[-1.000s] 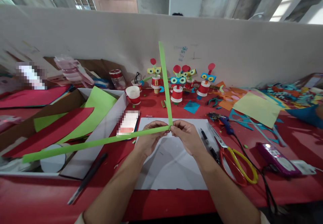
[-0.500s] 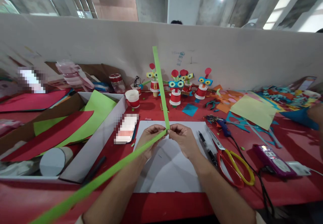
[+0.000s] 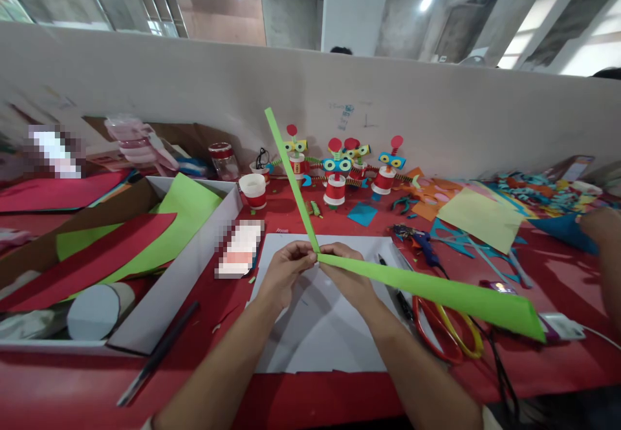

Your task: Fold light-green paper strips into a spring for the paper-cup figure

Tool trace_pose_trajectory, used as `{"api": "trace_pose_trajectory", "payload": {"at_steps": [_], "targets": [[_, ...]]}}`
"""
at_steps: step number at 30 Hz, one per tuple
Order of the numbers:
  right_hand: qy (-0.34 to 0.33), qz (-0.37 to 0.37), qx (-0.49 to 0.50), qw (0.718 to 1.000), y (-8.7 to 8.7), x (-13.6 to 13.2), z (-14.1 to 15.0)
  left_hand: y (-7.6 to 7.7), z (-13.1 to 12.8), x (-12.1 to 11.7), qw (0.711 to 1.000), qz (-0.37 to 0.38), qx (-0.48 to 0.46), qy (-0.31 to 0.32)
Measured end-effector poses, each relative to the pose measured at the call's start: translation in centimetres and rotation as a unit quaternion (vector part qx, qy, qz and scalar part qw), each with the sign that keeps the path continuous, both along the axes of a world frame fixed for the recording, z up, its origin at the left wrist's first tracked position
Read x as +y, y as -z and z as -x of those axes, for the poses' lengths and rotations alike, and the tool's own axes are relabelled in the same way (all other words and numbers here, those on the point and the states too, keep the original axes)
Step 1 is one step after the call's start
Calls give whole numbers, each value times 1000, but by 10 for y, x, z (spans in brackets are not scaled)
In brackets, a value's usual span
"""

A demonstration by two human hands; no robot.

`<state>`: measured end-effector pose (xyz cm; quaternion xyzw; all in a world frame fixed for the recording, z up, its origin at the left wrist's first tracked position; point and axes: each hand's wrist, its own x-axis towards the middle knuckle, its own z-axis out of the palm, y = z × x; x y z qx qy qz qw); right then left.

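Note:
Both hands meet over a white sheet of paper (image 3: 334, 333), pinching the joint of two green paper strips (image 3: 412, 281). My left hand (image 3: 286, 271) is closed, thumb and fingertips on the fold. My right hand (image 3: 347, 271) is closed at the same joint, its fingers partly covered by the strip. One strip arm rises up and to the left toward the small paper-cup robot figures (image 3: 334, 187). The other arm runs to the right across my right wrist and over the scissors (image 3: 436, 336), its free end close to the camera.
A white box (image 3: 179, 281) with coloured paper stands at left, a dark pen (image 3: 160, 352) beside it. A phone (image 3: 240, 249), a paper cup (image 3: 253, 191), a glue gun (image 3: 420, 239) and paper scraps (image 3: 480, 216) surround the sheet. Another person's arm (image 3: 606, 242) shows at the right edge.
The long strip arm has swung from the lower left across to the right. The upright arm now leans farther left. Both hands stay pinched at the joint.

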<state>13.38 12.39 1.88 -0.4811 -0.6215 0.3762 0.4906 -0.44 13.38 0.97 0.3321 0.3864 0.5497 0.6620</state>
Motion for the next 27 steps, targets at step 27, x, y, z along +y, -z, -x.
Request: {"api": "trace_pose_trajectory", "payload": {"at_steps": [27], "targets": [[-15, 44, 123, 991, -3, 5, -5, -7, 0, -3, 999, 28, -32, -2]]}}
